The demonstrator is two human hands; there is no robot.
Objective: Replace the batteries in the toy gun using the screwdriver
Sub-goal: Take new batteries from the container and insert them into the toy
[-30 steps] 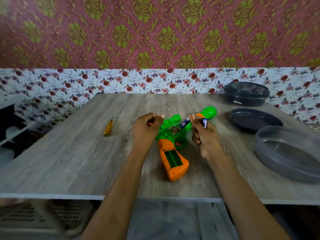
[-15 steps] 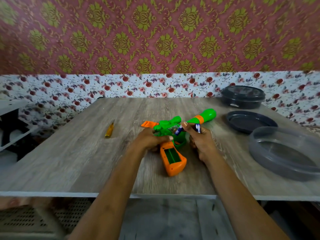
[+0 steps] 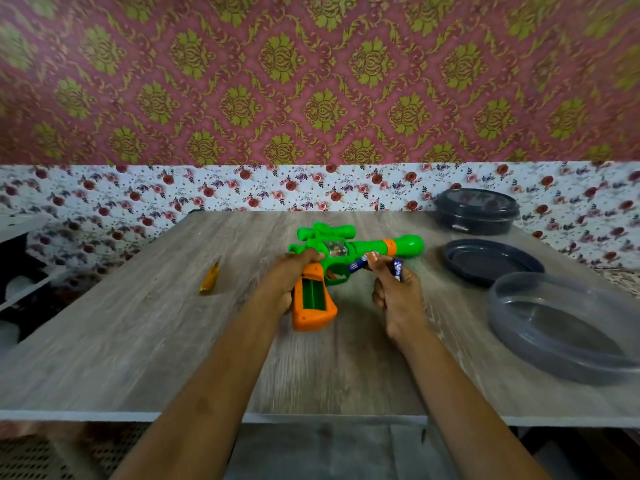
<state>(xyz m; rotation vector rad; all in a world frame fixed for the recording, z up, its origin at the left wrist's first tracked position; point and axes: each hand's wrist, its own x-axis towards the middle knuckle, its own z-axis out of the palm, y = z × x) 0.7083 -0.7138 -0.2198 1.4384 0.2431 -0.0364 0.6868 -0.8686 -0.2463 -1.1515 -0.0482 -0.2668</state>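
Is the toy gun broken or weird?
Not broken. On the toy gun, the battery slot in the orange grip lies open and looks empty. The right hand holds the batteries; the left hand holds the grip.

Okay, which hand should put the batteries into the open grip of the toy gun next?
Right. The right hand pinches the batteries just beside the open compartment, while the left hand grips the toy gun by its orange handle, steadying it.

Bare forearms; bare left hand, right hand.
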